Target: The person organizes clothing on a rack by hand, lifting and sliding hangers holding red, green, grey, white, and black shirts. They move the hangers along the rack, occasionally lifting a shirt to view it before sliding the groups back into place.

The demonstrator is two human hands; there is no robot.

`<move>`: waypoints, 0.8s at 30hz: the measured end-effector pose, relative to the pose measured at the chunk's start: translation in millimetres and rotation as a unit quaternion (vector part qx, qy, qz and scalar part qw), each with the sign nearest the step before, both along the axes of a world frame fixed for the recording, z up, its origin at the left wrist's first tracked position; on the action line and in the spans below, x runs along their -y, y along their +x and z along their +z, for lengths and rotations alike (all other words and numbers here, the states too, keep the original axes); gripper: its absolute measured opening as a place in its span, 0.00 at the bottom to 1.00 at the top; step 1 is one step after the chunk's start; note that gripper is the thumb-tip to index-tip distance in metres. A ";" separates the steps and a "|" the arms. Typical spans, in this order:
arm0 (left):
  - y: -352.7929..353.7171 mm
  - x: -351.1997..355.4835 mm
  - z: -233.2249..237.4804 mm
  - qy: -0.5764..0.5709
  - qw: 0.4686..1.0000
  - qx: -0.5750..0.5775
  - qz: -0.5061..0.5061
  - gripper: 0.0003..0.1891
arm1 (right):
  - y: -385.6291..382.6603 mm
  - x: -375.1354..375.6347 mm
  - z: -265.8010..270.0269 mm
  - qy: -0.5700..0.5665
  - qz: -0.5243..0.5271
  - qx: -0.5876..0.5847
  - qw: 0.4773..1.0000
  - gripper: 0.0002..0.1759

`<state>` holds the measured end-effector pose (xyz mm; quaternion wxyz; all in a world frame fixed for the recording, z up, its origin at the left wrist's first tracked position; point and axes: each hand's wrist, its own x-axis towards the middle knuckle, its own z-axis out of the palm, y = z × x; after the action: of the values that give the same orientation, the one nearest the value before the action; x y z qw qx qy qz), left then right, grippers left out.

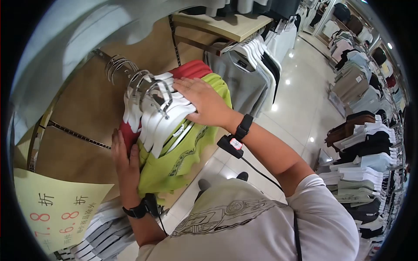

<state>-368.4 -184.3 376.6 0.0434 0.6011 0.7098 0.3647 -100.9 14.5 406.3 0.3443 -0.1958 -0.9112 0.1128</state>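
Note:
Several white hangers [167, 119] carry lime-green shirts [174, 163] with a dark printed band, and red shirts [191, 68] show behind them. Their metal hooks [141, 82] hang together on a rail [104, 55] at the wall. My right hand [200, 95] lies with outstretched fingers across the far ends of the hangers, at the shirts' shoulder. On the opposite side, my left hand [126, 152] rests its extended fingers along the red and green shoulder fabric. Neither hand is wrapped around a hanger.
A yellow sign [61, 206] with printed prices stands at lower left, above striped garments [102, 226]. Grey shirts [246, 80] hang beyond my right hand, under a wooden shelf [226, 25]. Across the tiled floor [300, 93], long clothing racks [365, 143] line the right side.

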 end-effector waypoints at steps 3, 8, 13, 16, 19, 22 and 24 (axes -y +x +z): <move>-4.7 -2.6 2.8 0.025 1.000 -0.007 -0.002 0.29 | 10.8 2.5 -6.8 0.012 -0.001 0.000 1.000 0.47; 11.4 11.4 18.4 0.043 0.994 -0.070 0.077 0.23 | 54.2 10.9 -25.0 0.021 -0.037 -0.038 0.998 0.44; 93.0 29.8 22.9 0.234 0.928 -0.177 0.229 0.12 | 157.4 20.3 -119.6 -0.165 -0.101 0.051 0.980 0.41; 167.6 8.1 -5.2 0.297 0.931 -0.214 0.000 0.05 | 263.9 41.1 -284.7 -0.380 -0.121 0.312 0.862 0.41; 234.4 -16.0 -7.3 0.135 0.976 -0.123 -0.117 0.07 | 404.4 144.3 -421.1 -0.488 -0.134 0.378 0.775 0.23; 263.0 -38.3 -34.7 0.052 0.985 -0.061 -0.152 0.08 | 494.5 240.9 -460.7 -0.496 0.057 0.598 0.627 0.17; 276.2 -43.3 -51.2 0.023 0.985 -0.042 -0.168 0.06 | 569.5 304.3 -528.0 -0.640 0.017 0.193 0.744 0.12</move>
<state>-92.2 -141.1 325.3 0.0608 0.7272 0.5916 0.3428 468.7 -289.8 -121.7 -0.0473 -0.3718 -0.6757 0.6348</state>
